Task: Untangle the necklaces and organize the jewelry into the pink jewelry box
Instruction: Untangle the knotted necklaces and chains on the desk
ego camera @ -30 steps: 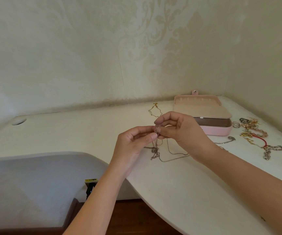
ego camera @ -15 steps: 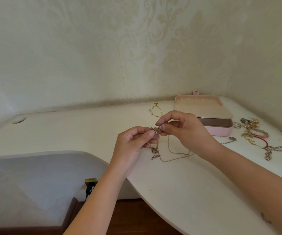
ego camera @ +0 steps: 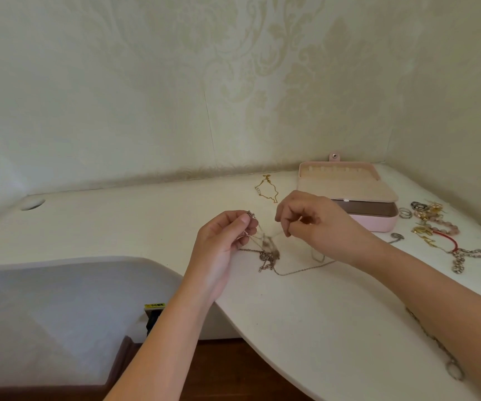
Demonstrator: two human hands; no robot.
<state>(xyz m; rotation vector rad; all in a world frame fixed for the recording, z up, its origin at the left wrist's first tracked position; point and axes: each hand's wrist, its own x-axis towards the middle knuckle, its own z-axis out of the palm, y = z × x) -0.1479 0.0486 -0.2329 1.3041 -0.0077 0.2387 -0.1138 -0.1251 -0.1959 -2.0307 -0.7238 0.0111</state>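
Head view: motion blur smears the fine strands stretched between the two hands, so the chains in the tangle of necklaces (ego camera: 266,257) cannot be counted. The right forearm covers the near left corner of the pink jewelry box (ego camera: 378,224), which stands open. Its tray is in shadow and the compartments cannot be made out. In front of the box, a chain (ego camera: 441,351) lies on the counter (ego camera: 306,314), partly hidden by the right forearm. Right of the box sits a pile of jewelry (ego camera: 436,227) with rings, beads and a red cord; single pieces are hard to tell apart. A small silver piece (ego camera: 397,236) lies just in front of the box's right corner. A gold necklace (ego camera: 266,189) lies left of the box, near the wall. Far left of the box, below the counter's edge, a yellow label (ego camera: 154,305) carries writing too small to read.

The left hand (ego camera: 225,238), well left of the box, has its fingers curled and pinches an upper part of the tangle between thumb and forefinger. The right hand (ego camera: 314,227), just left of the box, also has curled fingers and pinches a fine strand at its fingertips. The tangle hangs between and below both hands. Its knotted lower part, with a round pendant, rests on the counter, and one long chain trails from it under the right wrist.
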